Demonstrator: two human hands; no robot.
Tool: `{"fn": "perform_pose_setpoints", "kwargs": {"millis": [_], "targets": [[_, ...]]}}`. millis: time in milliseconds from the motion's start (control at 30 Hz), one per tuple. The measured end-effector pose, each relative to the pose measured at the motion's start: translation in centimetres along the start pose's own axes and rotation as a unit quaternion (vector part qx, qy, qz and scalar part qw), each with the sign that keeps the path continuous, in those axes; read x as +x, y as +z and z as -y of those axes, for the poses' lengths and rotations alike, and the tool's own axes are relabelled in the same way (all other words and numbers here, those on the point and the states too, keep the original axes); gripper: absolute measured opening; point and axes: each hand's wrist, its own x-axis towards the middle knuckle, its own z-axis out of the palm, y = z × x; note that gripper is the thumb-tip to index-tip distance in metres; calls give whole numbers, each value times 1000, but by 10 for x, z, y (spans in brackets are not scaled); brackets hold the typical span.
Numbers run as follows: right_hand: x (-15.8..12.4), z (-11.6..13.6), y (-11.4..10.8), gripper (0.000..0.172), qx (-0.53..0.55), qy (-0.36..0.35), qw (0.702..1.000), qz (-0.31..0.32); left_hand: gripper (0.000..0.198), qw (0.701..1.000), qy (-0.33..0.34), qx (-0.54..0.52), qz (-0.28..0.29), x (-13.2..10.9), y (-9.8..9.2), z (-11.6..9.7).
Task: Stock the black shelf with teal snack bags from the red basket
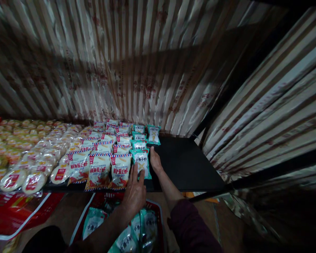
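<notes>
My left hand [134,193] reaches up to the shelf's front edge, its fingers stretched and lying against the lower part of a teal snack bag [141,162]. That bag leans upright at the front of a short row of matching bags. On the row's right side is my right hand [156,161], fingers extended along the edge of the bags; some of its fingers are hidden. Behind, another teal snack bag [154,135] stands alone at the start of a second row. Left of my hands are rows of white, red and blue snack bags [121,170].
The black shelf [186,163] stretches right to a dark metal post [213,112]. Round wrapped crackers [34,182] fill its left side. Below, a red basket [160,219] holds more teal bags [127,240], beside another red basket [21,218]. A striped sheet [137,63] hangs behind.
</notes>
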Motion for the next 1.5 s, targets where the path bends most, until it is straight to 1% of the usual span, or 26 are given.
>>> {"fn": "perform_pose_setpoints", "kwargs": {"millis": [100, 233, 333, 433, 500, 633, 800, 867, 967, 1100, 1200, 1267, 1400, 1500], "targets": [[5, 0, 4, 81, 35, 0, 999, -4, 58, 1000, 3, -4, -15, 2, 1, 1], [6, -4, 7, 82, 70, 13, 997, 13, 58, 1000, 6, -11, -8, 3, 4, 2], [2, -7, 4, 81, 75, 2, 997, 27, 59, 1000, 11, -13, -7, 3, 6, 4], [-1, -7, 2, 82, 67, 10, 997, 34, 58, 1000, 15, -14, -10, 3, 7, 4], [-1, -7, 1, 82, 68, 15, 997, 25, 58, 1000, 17, -13, -18, 3, 8, 4], [-1, -6, 2, 76, 94, -5, 996, -9, 58, 999, 20, -4, -47, 1, 8, 2], [-3, 1, 4, 76, 100, 13, 995, -2, 58, 999, 17, -8, -50, 2, 9, 1], [-6, 6, 4, 74, 94, 7, 995, -19, 57, 999, 16, -9, -50, 3, 8, 1], [-16, 9, 2, 71, 81, -11, 994, -69, 56, 999, 21, -9, -48, 1, 5, -1], [-41, 4, 0, 69, 64, -38, 990, -123, 54, 997, 49, -9, -52, -12, -3, -2], [-73, 0, 0, 64, 60, -82, 979, -175, 49, 996, 70, -5, -63, -31, -9, 2], [-99, 0, 2, 59, 53, -105, 973, -200, 46, 995, 72, 2, -70, -46, -13, 8], [-150, 4, 11, 51, 44, -109, 977, -179, 45, 993, 65, 19, -94, -74, -19, 21], [-177, 6, 21, 50, 33, -106, 981, -157, 48, 993, 56, 37, -100, -88, -20, 28]]}}
